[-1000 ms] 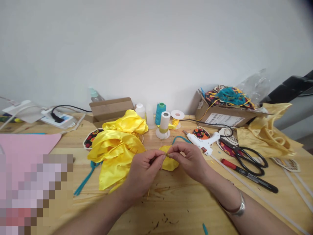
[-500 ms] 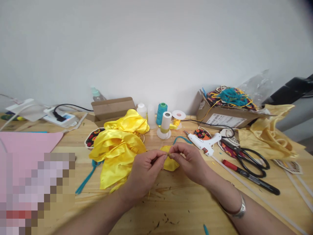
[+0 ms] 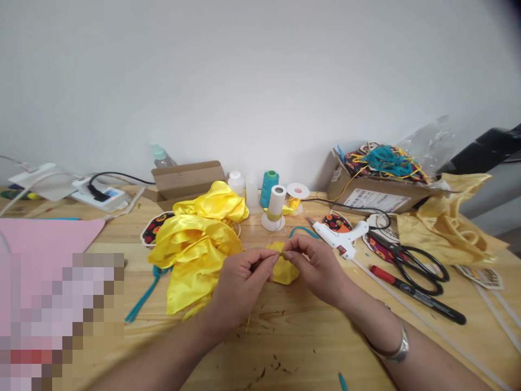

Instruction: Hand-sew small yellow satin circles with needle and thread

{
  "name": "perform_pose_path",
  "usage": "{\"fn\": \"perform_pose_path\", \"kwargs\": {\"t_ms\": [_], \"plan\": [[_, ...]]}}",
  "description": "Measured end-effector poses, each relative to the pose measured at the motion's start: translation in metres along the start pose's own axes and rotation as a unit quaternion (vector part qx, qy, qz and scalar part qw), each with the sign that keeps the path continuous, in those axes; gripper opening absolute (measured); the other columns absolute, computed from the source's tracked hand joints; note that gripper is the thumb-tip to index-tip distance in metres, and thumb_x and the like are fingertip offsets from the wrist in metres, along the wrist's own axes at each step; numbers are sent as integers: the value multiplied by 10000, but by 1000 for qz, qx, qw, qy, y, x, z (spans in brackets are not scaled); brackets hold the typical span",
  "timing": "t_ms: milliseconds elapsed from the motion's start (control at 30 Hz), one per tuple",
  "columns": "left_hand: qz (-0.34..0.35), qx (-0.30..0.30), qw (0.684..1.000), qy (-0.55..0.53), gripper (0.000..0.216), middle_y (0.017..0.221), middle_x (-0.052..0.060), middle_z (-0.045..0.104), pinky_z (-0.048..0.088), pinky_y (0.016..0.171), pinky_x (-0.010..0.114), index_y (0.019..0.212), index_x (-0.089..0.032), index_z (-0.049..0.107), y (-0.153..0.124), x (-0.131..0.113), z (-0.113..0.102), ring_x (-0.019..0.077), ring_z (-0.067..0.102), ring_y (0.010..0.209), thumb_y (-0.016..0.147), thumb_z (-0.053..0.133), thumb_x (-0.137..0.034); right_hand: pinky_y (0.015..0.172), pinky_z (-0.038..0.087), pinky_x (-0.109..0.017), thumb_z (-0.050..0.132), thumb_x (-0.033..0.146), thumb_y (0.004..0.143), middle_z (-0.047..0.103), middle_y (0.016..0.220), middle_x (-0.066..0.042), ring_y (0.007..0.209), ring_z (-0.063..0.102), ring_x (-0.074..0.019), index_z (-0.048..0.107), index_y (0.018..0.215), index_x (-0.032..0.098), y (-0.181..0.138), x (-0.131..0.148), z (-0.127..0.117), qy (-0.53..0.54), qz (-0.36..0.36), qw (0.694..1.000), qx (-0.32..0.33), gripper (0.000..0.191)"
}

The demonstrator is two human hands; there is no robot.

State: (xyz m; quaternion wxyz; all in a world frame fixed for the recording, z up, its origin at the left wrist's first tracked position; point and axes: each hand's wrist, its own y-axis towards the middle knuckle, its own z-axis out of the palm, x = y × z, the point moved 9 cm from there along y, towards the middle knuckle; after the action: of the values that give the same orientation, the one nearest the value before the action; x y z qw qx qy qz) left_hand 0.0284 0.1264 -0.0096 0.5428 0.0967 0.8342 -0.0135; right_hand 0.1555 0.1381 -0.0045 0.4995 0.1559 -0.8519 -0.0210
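A small yellow fabric piece (image 3: 285, 271) shows just behind and below my meeting fingertips. My left hand (image 3: 245, 279) is closed, thumb and forefinger pinching the gathered top of this fabric. From the other side my right hand (image 3: 317, 267) pinches the same spot, its fingertips almost touching the left ones. The exact bit between the fingers is tiny and mostly hidden. Beside my left hand lies a large heap of shiny yellow satin (image 3: 197, 244). Beyond my right hand rests a white hot glue gun (image 3: 341, 237).
Black-handled scissors (image 3: 421, 269) and a red-capped marker (image 3: 419, 296) lie on the right. At the back stand a white thread cone (image 3: 277, 202), a teal thread spool (image 3: 269, 190), a ribbon reel (image 3: 298, 191) and a filled cardboard box (image 3: 366, 190). A power strip (image 3: 101, 195) sits at left.
My right fingertips have shifted very slightly at the pinch. Both hands otherwise keep their place, and the things on the table have not moved.
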Motion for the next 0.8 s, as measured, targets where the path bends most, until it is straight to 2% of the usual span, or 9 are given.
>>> {"fn": "perform_pose_path", "kwargs": {"t_ms": [533, 600, 700, 800], "plan": [[-27, 3, 999, -20, 220, 507, -61, 516, 384, 510, 191, 712, -193, 703, 0, 4, 0, 91, 470, 514, 827, 553, -306, 593, 389, -237, 530, 160, 796, 569, 668, 7, 640, 504, -120, 578, 719, 174, 1, -3, -7, 14, 21, 999, -28, 92], [-27, 4, 999, -31, 204, 541, -57, 567, 400, 521, 190, 745, -204, 716, 0, 5, 0, 96, 498, 536, 825, 559, -308, 599, 389, -239, 532, 166, 797, 569, 671, 5, 650, 507, -124, 577, 720, 173, 1, -4, -7, 13, 24, 999, -32, 89], [-20, 5, 998, -51, 185, 702, -38, 686, 450, 606, 202, 843, -229, 736, 1, 4, 1, 120, 584, 656, 825, 565, -295, 605, 391, -241, 537, 177, 798, 571, 675, 4, 661, 512, -127, 575, 724, 175, 1, -4, -8, 13, 25, 999, -41, 83], [-16, 7, 998, -63, 192, 796, -26, 726, 477, 669, 223, 898, -241, 739, 1, 3, 1, 143, 626, 734, 825, 569, -294, 602, 394, -240, 534, 180, 801, 577, 682, 3, 662, 516, -127, 575, 729, 177, 1, -3, -9, 15, 22, 999, -45, 83]]}}
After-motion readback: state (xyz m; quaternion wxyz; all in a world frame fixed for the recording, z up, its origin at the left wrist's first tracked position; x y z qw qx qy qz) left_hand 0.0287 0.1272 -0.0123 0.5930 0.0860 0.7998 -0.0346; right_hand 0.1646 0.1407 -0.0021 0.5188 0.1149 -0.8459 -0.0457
